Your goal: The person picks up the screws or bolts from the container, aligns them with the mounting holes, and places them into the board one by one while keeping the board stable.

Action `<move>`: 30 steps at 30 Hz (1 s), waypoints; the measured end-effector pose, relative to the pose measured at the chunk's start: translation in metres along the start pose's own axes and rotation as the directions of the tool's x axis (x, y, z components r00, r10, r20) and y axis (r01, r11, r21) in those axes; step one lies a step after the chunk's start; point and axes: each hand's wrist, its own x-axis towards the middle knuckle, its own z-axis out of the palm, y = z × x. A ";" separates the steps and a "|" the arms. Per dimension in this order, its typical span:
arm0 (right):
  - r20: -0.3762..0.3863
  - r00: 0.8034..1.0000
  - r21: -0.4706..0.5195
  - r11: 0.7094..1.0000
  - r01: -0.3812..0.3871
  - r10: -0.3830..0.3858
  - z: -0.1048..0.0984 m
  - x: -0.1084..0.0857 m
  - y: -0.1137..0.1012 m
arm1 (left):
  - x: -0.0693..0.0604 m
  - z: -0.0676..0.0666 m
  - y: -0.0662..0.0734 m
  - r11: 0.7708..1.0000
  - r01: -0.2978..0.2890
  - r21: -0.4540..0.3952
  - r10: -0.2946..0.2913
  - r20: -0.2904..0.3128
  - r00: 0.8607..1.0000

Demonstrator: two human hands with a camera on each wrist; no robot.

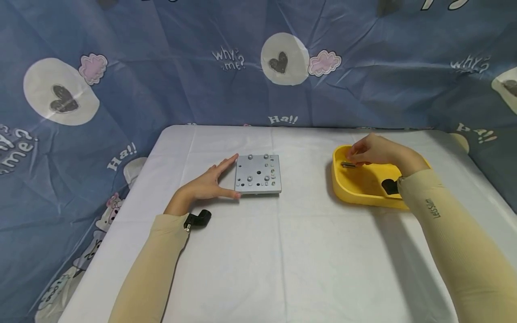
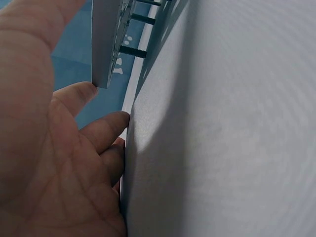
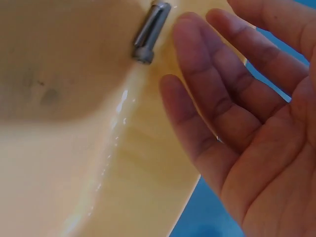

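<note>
A silver metal plate (image 1: 252, 168) with several holes and screw heads lies left of the table's middle. My left hand (image 1: 205, 185) spreads along its left side, index finger at the back corner and thumb at the front one. In the left wrist view, screw shanks (image 2: 133, 51) stick out below the plate, and a fingertip touches its corner. Over a yellow tray (image 1: 351, 197) on the right, my right hand (image 1: 375, 149) reaches down beside metal socket-head screws (image 3: 150, 33) on the tray floor. Its visible fingers are gently bent, and nothing shows in them.
A white cloth (image 1: 242, 260) covers the table. Behind it hangs a blue printed curtain (image 1: 181, 89), which also runs down the left side. The tray's raised wall surrounds the screws.
</note>
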 end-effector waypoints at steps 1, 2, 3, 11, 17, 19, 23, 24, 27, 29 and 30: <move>0.015 1.000 -0.006 1.000 -0.007 0.007 0.000 0.001 0.001 | 0.000 0.000 0.000 1.000 -0.001 0.001 0.001 0.001 1.000; 0.030 0.999 -0.012 1.000 -0.014 0.014 0.001 0.001 0.001 | 0.000 0.000 0.000 1.000 -0.002 0.003 0.002 0.002 1.000; 0.044 0.999 -0.016 1.000 -0.018 0.019 0.002 0.002 0.002 | -0.001 0.000 0.000 1.000 -0.001 0.001 0.001 0.001 1.000; 0.086 0.996 -0.046 0.999 -0.024 0.028 0.008 0.008 0.005 | -0.002 0.000 0.001 1.000 -0.004 -0.006 0.004 0.003 1.000; 0.091 0.995 -0.070 0.997 -0.027 0.033 0.009 0.009 0.004 | 0.000 -0.001 0.001 1.000 -0.007 -0.003 0.007 0.003 1.000; 0.093 0.995 -0.077 0.997 -0.021 0.028 0.009 0.009 0.004 | 0.000 -0.001 0.001 1.000 -0.008 0.000 0.008 0.001 1.000; 0.102 0.995 -0.067 0.998 -0.013 0.020 0.010 0.008 0.001 | 0.000 -0.001 0.001 1.000 -0.003 0.003 0.003 0.002 1.000; 0.106 0.994 -0.061 0.998 -0.013 0.019 0.010 0.007 0.001 | 0.000 -0.001 0.002 1.000 -0.002 0.004 0.002 0.002 1.000; 0.114 0.993 -0.052 0.999 -0.007 0.013 0.011 0.007 -0.001 | -0.001 -0.001 0.003 1.000 -0.001 0.001 0.001 0.004 1.000; 0.117 0.993 -0.053 0.999 -0.004 0.010 0.011 0.007 -0.001 | -0.001 -0.001 0.003 1.000 -0.001 -0.001 0.001 0.004 1.000; 0.117 0.993 -0.057 0.998 -0.002 0.008 0.012 0.008 -0.001 | -0.002 -0.001 0.004 1.000 -0.001 -0.001 0.001 0.004 1.000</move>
